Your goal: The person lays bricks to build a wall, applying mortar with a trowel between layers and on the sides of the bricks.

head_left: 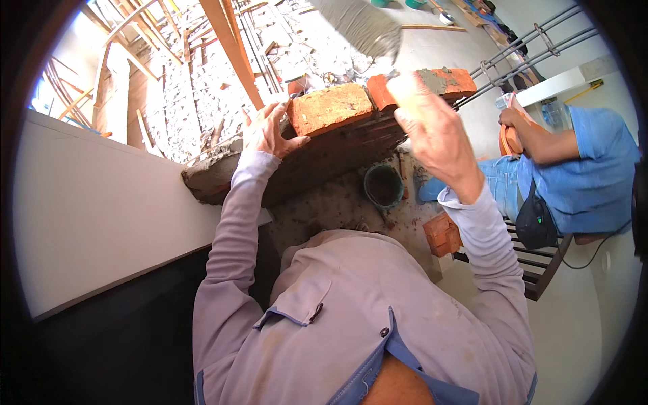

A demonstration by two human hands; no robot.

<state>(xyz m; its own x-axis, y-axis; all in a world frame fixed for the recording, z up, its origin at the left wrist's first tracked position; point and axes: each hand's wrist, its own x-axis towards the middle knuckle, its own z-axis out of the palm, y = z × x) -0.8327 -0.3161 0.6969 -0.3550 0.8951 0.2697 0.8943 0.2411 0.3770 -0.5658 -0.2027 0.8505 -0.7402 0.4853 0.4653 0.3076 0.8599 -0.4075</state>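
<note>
An orange brick (331, 109) lies on top of a low mortar-covered wall (290, 174). My left hand (268, 133) grips its left end, thumb along the near lower corner and fingers at the far side. Just to the right sits a second brick (453, 81) with grey mortar smeared on it. My right hand (435, 131), partly blurred, is closed in front of that brick. It holds a trowel, whose mortar-coated blade (361, 27) points up and to the left beyond the wall; the handle is mostly hidden by my fingers.
Below the wall stands a dark bucket (366, 187), with loose bricks (443, 235) to its right. A person in blue (574, 169) is at the right by a dark slatted rack (540, 277). Steel bars (533, 50) jut beyond the wall's right end; a white panel (101, 209) flanks my left.
</note>
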